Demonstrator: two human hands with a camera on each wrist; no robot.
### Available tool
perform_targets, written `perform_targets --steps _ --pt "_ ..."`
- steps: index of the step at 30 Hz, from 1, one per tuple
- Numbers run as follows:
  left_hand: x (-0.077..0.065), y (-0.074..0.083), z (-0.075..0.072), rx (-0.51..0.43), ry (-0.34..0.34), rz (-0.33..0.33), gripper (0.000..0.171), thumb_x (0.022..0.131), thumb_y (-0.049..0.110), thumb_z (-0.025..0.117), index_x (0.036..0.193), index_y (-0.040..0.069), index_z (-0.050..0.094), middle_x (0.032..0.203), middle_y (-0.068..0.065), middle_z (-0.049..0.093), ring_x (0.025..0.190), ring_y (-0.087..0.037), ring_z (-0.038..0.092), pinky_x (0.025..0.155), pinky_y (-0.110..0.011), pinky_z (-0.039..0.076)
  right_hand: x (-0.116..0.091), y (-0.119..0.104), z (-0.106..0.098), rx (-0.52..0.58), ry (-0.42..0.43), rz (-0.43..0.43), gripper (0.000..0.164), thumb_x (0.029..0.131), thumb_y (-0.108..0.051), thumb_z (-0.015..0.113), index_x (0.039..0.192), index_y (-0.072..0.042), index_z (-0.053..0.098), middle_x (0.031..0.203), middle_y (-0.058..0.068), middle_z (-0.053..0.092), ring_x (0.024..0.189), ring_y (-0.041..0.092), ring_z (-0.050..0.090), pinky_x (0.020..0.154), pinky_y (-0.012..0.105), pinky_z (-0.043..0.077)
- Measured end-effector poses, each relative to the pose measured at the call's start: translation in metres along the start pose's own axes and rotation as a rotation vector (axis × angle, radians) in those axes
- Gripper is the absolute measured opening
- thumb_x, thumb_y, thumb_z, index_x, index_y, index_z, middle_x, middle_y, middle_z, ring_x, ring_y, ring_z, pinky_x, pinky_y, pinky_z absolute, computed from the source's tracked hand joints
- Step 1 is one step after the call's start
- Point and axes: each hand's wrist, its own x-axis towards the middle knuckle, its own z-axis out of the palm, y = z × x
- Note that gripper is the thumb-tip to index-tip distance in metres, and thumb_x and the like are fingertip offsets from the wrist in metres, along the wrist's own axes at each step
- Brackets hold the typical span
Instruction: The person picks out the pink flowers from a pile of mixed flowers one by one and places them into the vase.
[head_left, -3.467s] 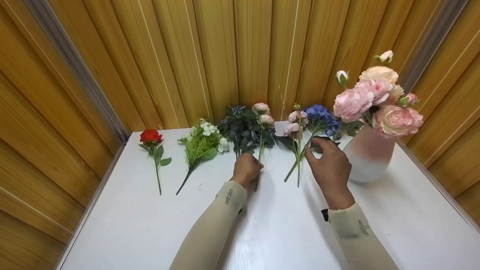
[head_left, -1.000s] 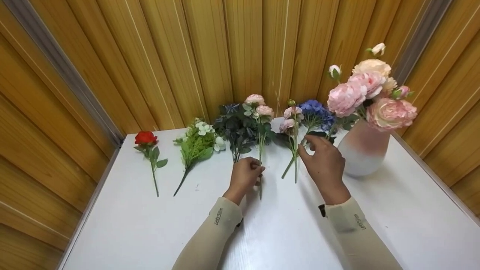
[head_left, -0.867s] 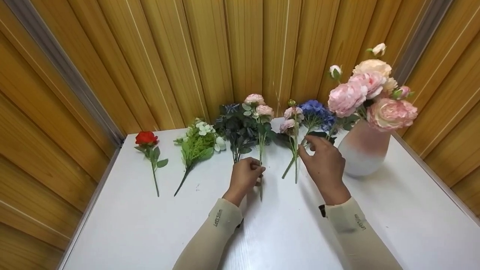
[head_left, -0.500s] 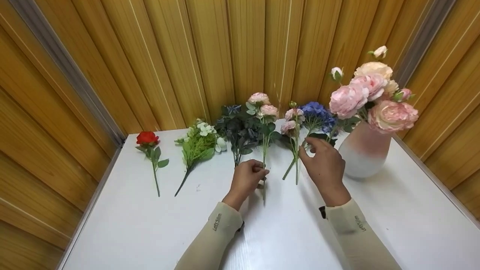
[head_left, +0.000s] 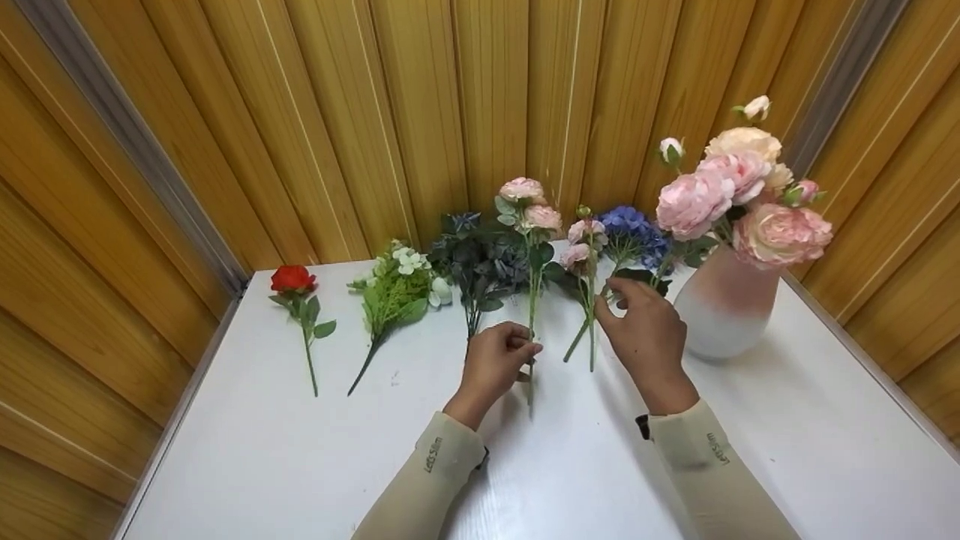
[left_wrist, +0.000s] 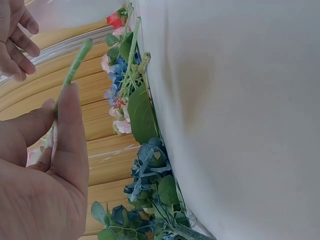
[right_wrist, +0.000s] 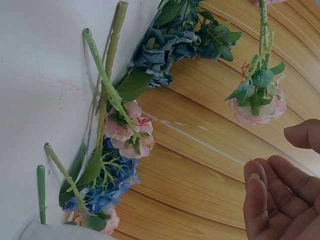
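In the head view my left hand (head_left: 495, 364) pinches the stem of a pink flower spray (head_left: 541, 217) between thumb and fingers. The spray is raised off the table, its blooms pointing toward the back wall. From the left wrist, the green stem end (left_wrist: 77, 62) sticks out past my fingertips. My right hand (head_left: 646, 341) hovers with bent, relaxed fingers by another pink spray (head_left: 576, 255) and a blue hydrangea (head_left: 634, 229) lying on the table. The right wrist view shows nothing between its fingers. Beside it stands a pink-and-white vase (head_left: 727, 315) holding large pink and cream flowers (head_left: 697, 199).
On the white table (head_left: 247, 465) lie a red rose (head_left: 293, 279), a green and white bunch (head_left: 394, 292) and a dark blue-green bunch (head_left: 480, 262). Wood-panelled walls (head_left: 420, 112) enclose the back and sides.
My left hand has taken the pink spray up from beside the dark bunch, drawing it slightly toward me and to the right. The right hand has hardly moved.
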Motion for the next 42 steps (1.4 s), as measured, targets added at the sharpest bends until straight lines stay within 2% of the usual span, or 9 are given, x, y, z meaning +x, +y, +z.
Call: perform_targets --steps 9,22,29,33,37,42 --pt "-0.003 0.0 0.001 -0.007 -0.014 0.003 0.025 0.105 0.011 0.083 0.127 0.0 0.077 0.109 -0.008 0.081 0.088 -0.011 0.08 0.068 -0.03 0.071 -0.001 0.001 0.001 0.009 -0.005 0.004 0.033 0.103 -0.025 0.084 0.133 -0.01 0.082 0.111 0.017 0.084 0.093 0.038 0.081 0.067 0.062 0.062" --pt "-0.004 0.0 0.002 -0.026 -0.018 -0.009 0.024 0.103 0.011 0.085 0.123 0.0 0.076 0.107 -0.008 0.08 0.091 -0.016 0.081 0.068 -0.031 0.071 -0.002 -0.003 -0.001 0.02 -0.045 0.025 0.034 0.105 -0.023 0.081 0.135 -0.008 0.081 0.116 0.019 0.084 0.1 0.039 0.081 0.075 0.065 0.064" --pt "-0.004 0.001 0.004 -0.007 -0.008 -0.003 0.018 0.101 0.012 0.088 0.115 0.006 0.077 0.103 -0.007 0.081 0.087 -0.013 0.081 0.066 -0.03 0.071 -0.002 -0.007 -0.002 0.028 -0.072 0.04 0.035 0.105 -0.023 0.08 0.137 -0.008 0.08 0.121 0.018 0.084 0.105 0.039 0.082 0.079 0.065 0.065" --pt "-0.004 0.003 0.005 -0.004 -0.002 0.013 0.019 0.1 0.012 0.089 0.112 0.005 0.077 0.101 -0.007 0.081 0.084 -0.012 0.08 0.065 -0.029 0.07 -0.002 -0.009 -0.003 0.04 -0.079 0.04 0.036 0.105 -0.023 0.081 0.138 -0.008 0.08 0.121 0.018 0.083 0.105 0.039 0.081 0.079 0.064 0.065" --pt "-0.006 0.005 0.006 -0.014 -0.007 0.029 0.021 0.099 0.011 0.089 0.111 0.002 0.075 0.098 -0.007 0.079 0.086 -0.019 0.082 0.064 -0.029 0.07 -0.003 -0.01 -0.002 0.052 -0.089 0.024 0.037 0.105 -0.025 0.081 0.139 -0.009 0.08 0.121 0.018 0.083 0.103 0.039 0.081 0.078 0.063 0.064" --pt "-0.007 0.006 0.008 -0.029 -0.03 0.035 0.019 0.1 0.011 0.089 0.11 0.004 0.074 0.098 -0.006 0.078 0.09 -0.024 0.083 0.064 -0.028 0.069 -0.004 -0.011 -0.003 0.073 -0.099 0.01 0.038 0.107 -0.028 0.08 0.14 -0.009 0.079 0.124 0.017 0.083 0.104 0.038 0.081 0.079 0.064 0.064"
